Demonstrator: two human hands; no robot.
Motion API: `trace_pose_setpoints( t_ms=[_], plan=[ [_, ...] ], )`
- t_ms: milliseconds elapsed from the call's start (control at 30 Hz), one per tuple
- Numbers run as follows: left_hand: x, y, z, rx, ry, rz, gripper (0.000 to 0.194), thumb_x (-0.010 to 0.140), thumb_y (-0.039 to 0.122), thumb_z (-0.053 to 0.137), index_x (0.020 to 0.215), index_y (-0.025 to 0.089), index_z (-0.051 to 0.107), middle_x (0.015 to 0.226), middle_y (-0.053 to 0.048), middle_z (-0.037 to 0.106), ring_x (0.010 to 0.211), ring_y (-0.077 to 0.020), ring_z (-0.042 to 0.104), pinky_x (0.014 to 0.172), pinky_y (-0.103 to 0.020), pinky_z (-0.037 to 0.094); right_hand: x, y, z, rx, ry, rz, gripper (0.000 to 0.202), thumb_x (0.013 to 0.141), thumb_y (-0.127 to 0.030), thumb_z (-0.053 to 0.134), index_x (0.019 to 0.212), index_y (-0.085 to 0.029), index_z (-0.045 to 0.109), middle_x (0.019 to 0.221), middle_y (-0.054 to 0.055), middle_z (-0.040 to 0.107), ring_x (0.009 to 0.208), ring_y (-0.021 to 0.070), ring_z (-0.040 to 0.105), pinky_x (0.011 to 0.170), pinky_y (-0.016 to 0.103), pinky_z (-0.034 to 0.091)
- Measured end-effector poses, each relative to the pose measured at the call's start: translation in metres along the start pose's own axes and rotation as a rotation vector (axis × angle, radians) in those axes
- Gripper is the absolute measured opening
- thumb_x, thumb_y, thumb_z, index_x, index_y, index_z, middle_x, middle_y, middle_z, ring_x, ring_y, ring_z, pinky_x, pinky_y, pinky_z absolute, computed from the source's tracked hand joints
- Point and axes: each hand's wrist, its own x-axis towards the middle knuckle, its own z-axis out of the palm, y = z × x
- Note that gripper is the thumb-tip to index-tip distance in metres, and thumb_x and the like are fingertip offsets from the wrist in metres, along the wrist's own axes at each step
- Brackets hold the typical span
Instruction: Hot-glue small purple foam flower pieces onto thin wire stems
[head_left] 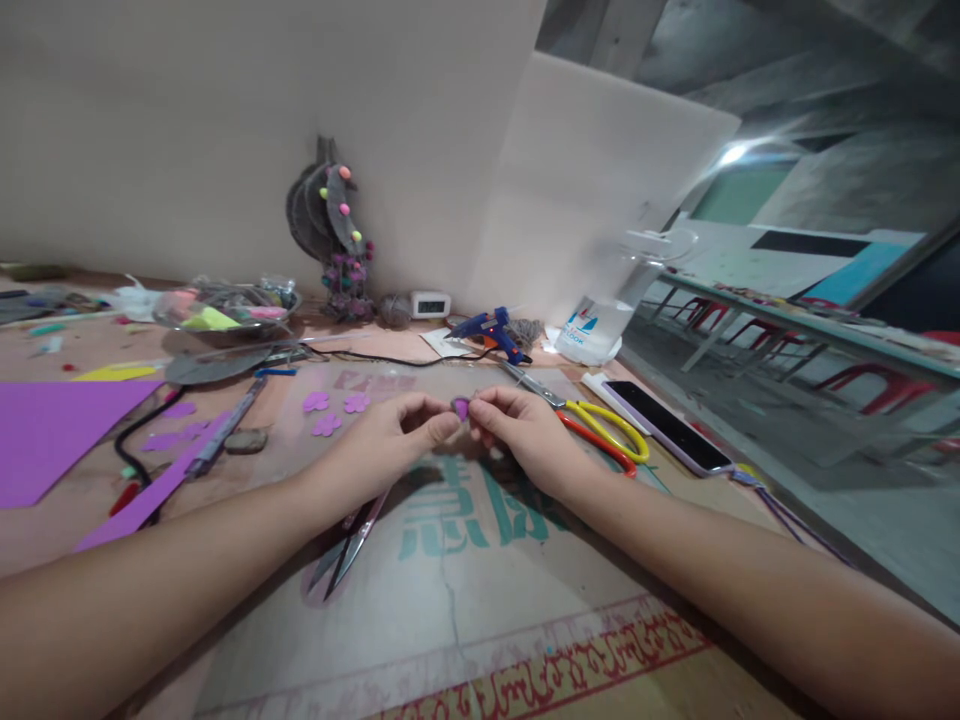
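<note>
Between my two hands, near the middle of the view, is a small purple piece [461,408] with a dark edge. My left hand [401,432] pinches its left side between thumb and fingertips. The fingers of my right hand [517,428] are closed on its right side. Purple flower cutouts [327,424] lie just left of my left hand. Small scissors [352,545] rest below my left wrist, their handles partly hidden. Larger scissors with yellow and red handles [611,428] lie beside my right hand.
A blue glue gun [491,332], a white digital clock [430,305] and a plastic cup [592,325] stand behind my hands. At right is a phone [667,425]. Purple sheet [67,435], a pen [229,425] and a filled bowl [225,308] are at left. A pompom ornament [326,220] hangs behind.
</note>
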Motion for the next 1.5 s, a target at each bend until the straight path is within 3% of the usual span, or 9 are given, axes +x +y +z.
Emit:
trace_pose_setpoints(
  t_ms=[300, 433, 533, 867, 967, 1267, 1500],
  plan=[
    [-0.001, 0.004, 0.001, 0.042, 0.099, -0.034, 0.021, 0.081, 0.037, 0.054, 0.079, 0.017, 0.062, 0.074, 0.0, 0.062, 0.071, -0.015, 0.056, 0.064, -0.025, 0.041, -0.001, 0.001, -0.001, -0.099, -0.074, -0.013, 0.024, 0.084, -0.034, 0.055, 0.068, -0.016, 0.058, 0.057, -0.002, 0.057, 0.047, 0.0061, 0.043, 0.047, 0.021, 0.031],
    [0.001, 0.005, 0.0, -0.067, 0.214, -0.062, 0.02, 0.08, 0.035, 0.054, 0.079, 0.017, 0.06, 0.072, 0.001, 0.057, 0.067, -0.0134, 0.053, 0.06, -0.024, 0.04, 0.001, 0.004, -0.001, -0.038, -0.099, -0.031, 0.034, 0.088, -0.044, 0.046, 0.078, -0.016, 0.063, 0.058, 0.0, 0.058, 0.05, 0.0073, 0.046, 0.048, 0.021, 0.033],
    [0.001, 0.004, -0.001, -0.131, 0.252, -0.114, 0.023, 0.081, 0.039, 0.054, 0.078, 0.017, 0.059, 0.07, 0.002, 0.055, 0.063, -0.012, 0.05, 0.056, -0.023, 0.037, 0.001, 0.004, -0.001, -0.024, -0.093, -0.032, 0.031, 0.087, -0.042, 0.05, 0.076, -0.015, 0.063, 0.058, 0.0, 0.059, 0.05, 0.0066, 0.046, 0.049, 0.021, 0.033],
    [0.0, 0.005, -0.001, -0.144, 0.228, -0.156, 0.022, 0.081, 0.039, 0.053, 0.077, 0.018, 0.056, 0.07, 0.003, 0.052, 0.063, -0.0117, 0.049, 0.054, -0.022, 0.036, 0.001, 0.004, 0.0, 0.093, -0.154, -0.04, 0.003, 0.079, -0.018, 0.058, 0.079, -0.016, 0.055, 0.065, -0.003, 0.057, 0.054, 0.0062, 0.048, 0.054, 0.021, 0.037],
    [0.0, 0.006, -0.001, -0.137, 0.217, -0.164, 0.022, 0.081, 0.039, 0.052, 0.078, 0.018, 0.055, 0.069, 0.002, 0.051, 0.062, -0.0115, 0.047, 0.053, -0.023, 0.035, 0.001, 0.005, 0.001, 0.1, -0.168, -0.075, 0.006, 0.077, -0.014, 0.058, 0.08, -0.017, 0.053, 0.066, -0.005, 0.053, 0.056, 0.0065, 0.048, 0.055, 0.021, 0.038],
    [0.001, 0.006, -0.001, -0.112, 0.202, -0.154, 0.022, 0.081, 0.039, 0.052, 0.079, 0.018, 0.056, 0.069, 0.003, 0.05, 0.061, -0.0116, 0.046, 0.055, -0.023, 0.034, 0.002, 0.008, 0.001, 0.048, -0.197, -0.113, 0.007, 0.08, -0.016, 0.056, 0.085, -0.018, 0.053, 0.072, -0.004, 0.049, 0.06, 0.0078, 0.047, 0.057, 0.023, 0.039],
    [0.001, 0.004, 0.0, -0.088, 0.195, -0.119, 0.021, 0.08, 0.038, 0.053, 0.078, 0.018, 0.057, 0.072, 0.002, 0.053, 0.066, -0.0137, 0.049, 0.059, -0.024, 0.036, -0.001, 0.012, 0.002, 0.044, -0.219, -0.152, 0.006, 0.085, -0.024, 0.048, 0.083, -0.021, 0.043, 0.069, -0.006, 0.039, 0.056, 0.0079, 0.04, 0.053, 0.023, 0.033]
  ],
)
